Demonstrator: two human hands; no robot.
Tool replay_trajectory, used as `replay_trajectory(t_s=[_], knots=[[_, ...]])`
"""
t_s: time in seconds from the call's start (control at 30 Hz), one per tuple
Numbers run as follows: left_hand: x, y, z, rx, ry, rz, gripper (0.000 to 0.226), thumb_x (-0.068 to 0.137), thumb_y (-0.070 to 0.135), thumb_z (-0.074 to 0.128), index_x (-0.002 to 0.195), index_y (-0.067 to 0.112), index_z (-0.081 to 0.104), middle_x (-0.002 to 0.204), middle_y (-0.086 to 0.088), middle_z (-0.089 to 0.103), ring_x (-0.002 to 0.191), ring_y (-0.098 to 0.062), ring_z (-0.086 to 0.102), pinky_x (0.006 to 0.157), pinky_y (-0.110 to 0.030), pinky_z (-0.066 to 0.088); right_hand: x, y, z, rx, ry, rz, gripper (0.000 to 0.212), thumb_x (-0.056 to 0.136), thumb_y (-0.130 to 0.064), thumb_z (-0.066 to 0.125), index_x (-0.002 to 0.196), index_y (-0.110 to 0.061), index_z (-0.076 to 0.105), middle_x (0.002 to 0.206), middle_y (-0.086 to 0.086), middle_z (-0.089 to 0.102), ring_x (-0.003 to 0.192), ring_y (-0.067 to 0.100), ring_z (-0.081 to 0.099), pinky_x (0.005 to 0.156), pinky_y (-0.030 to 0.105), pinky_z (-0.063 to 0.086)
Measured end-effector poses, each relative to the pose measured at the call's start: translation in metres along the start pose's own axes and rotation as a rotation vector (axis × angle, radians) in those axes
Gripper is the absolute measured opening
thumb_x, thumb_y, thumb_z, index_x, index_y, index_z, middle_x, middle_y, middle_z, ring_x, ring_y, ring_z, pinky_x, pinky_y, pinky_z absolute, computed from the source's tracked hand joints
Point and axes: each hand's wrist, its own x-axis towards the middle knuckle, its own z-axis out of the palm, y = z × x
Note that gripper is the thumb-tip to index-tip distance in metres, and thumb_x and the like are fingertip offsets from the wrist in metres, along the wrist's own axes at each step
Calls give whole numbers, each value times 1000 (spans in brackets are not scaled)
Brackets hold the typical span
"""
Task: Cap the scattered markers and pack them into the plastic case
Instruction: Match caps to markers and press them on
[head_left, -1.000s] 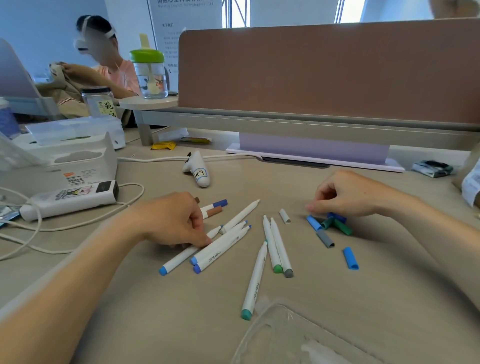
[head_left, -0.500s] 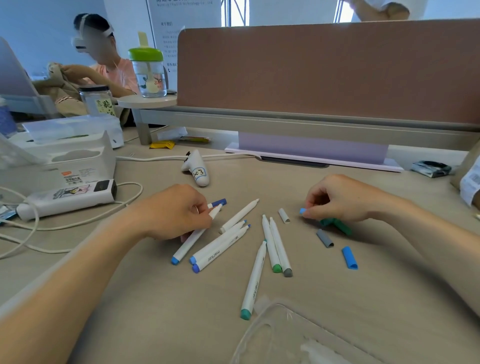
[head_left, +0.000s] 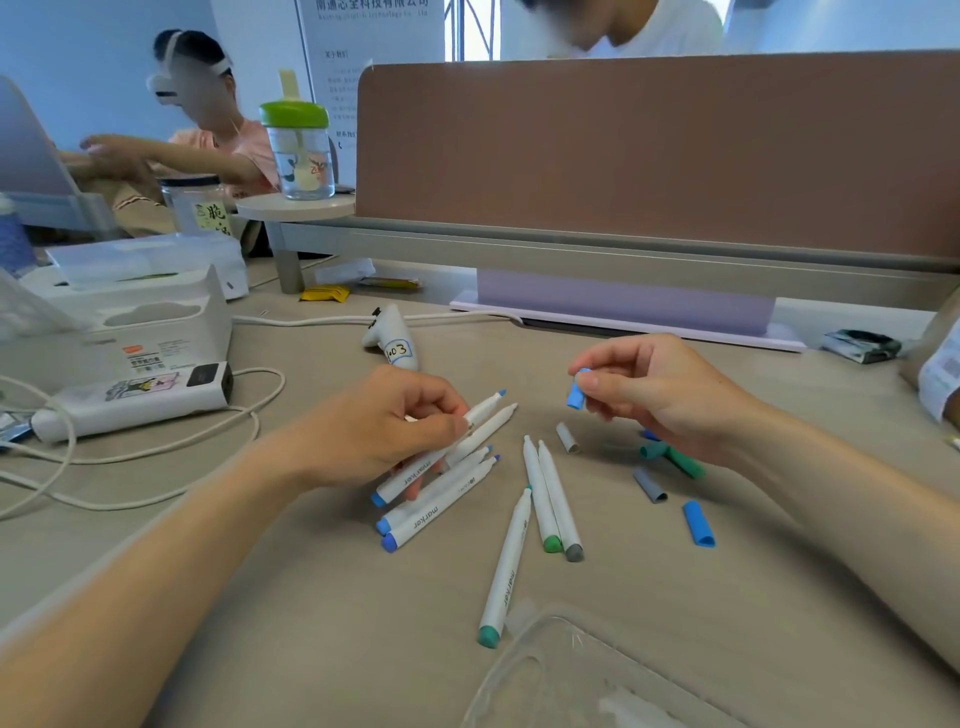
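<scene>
Blue cap is being pinched between thumb and forefinger of the right hand, above the plastic case. Left hand is curling round a white marker, above-left of the case, tip pointing at the cap. Loose markers are lying just above the case. Green caps are partly hiding under the right hand. Case is running off the bottom edge.

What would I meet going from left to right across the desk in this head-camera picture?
White power bank, left hand gripping a blue-tipped marker, lone teal-ended marker, blue cap pinched in the right hand, dark packet at the far right.
</scene>
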Motion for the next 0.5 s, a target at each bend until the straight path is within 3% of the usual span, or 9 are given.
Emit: replay_trajectory(t_s=[0.2, 0.37, 0.5], knots=[[-1, 1, 5, -38, -72, 4, 14, 99, 17, 54, 92, 11, 65, 74, -6, 74, 51, -20, 61, 61, -31, 56, -3, -2, 11, 185, 40, 21, 25, 66, -11, 72, 89, -2, 69, 72, 7, 72, 60, 16, 67, 59, 23, 57], [1, -1, 9, 5, -90, 13, 13, 99, 19, 54, 94, 14, 66, 75, -1, 76, 51, -12, 61, 66, -20, 50, -6, -3, 19, 207, 17, 16, 16, 73, -1, 71, 89, 0, 69, 74, 12, 74, 61, 17, 70, 60, 23, 58], [1, 0, 10, 29, -84, 17, 13, 98, 22, 55, 95, 18, 67, 74, 3, 75, 54, -8, 61, 69, -21, 48, -9, -4, 23, 183, 13, 21, 14, 77, 4, 70, 91, 0, 70, 77, 15, 74, 64, 20, 72, 62, 24, 59]])
